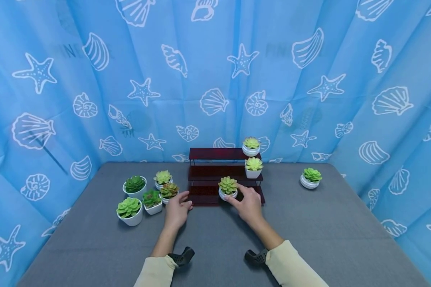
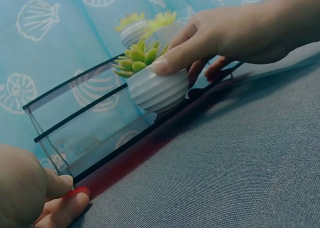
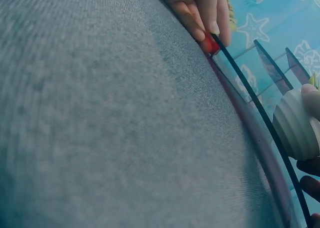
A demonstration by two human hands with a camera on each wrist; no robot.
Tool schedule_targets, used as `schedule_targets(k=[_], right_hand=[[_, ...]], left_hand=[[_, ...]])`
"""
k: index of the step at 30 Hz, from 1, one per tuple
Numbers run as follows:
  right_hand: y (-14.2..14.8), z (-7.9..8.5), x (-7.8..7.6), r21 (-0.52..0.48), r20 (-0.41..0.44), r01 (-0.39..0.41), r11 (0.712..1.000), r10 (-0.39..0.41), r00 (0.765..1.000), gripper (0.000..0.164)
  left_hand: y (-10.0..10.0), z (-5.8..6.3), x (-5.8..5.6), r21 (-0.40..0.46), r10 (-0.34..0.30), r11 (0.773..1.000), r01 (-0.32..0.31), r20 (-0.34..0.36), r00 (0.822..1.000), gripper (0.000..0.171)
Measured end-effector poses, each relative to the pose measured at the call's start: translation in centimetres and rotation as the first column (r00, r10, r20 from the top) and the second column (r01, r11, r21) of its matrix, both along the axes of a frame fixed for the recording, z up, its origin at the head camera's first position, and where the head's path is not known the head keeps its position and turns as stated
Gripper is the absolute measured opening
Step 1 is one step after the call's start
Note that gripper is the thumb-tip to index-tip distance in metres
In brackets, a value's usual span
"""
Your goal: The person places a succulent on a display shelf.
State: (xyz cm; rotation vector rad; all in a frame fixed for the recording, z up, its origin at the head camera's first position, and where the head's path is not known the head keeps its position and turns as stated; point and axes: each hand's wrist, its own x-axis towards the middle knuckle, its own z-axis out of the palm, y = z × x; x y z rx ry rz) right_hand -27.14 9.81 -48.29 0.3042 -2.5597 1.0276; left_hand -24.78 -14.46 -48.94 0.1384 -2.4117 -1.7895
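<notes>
A three-tier dark red display shelf (image 1: 204, 173) stands at the back of the table. My right hand (image 1: 249, 204) grips a white ribbed pot (image 2: 157, 90) with a green, reddish-tipped succulent (image 1: 228, 185) at the lowest tier. Whether the pot's base touches that tier, I cannot tell. At the shelf's lower left front corner, my left hand (image 1: 177, 209) pinches the edge between thumb and fingers. A potted succulent (image 1: 251, 146) sits at the right end of the top tier, and another in a squarish white pot (image 1: 253, 168) is on the middle tier below it.
Left of the shelf, several potted succulents cluster, including a dark green one (image 1: 134, 186), a bright green one (image 1: 129, 211) and a reddish one (image 1: 169, 191) close to my left hand. One more potted succulent (image 1: 310, 178) stands far right. A blue shell-print curtain (image 1: 215, 79) hangs behind.
</notes>
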Motion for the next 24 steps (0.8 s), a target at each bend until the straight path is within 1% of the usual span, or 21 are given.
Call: schedule_targets(k=[7,16,20,24], right_hand=[[0.2,-0.1,0.1,0.002,0.026,-0.021,1.0,0.021,0.999,0.064],[1.5,0.7,0.7,-0.02,0.078,-0.06,0.998,0.061,0.995,0.064],[2.7,1.2,1.3,-0.039,0.071,-0.066,0.997,0.069,0.995,0.061],[4.5,1.3,2.1,-0.046,0.052,-0.044,0.998,0.046,0.998,0.053]], left_hand=[[0.1,0.1,0.1,0.01,-0.003,1.0,0.003,-0.002,1.0,0.038],[0.0,0.1,0.0,0.011,-0.001,1.0,0.001,-0.008,1.0,0.037],[0.1,0.1,0.0,0.003,0.001,1.0,-0.001,-0.011,1.0,0.038],[0.1,0.1,0.0,-0.003,-0.002,1.0,0.002,-0.013,1.0,0.037]])
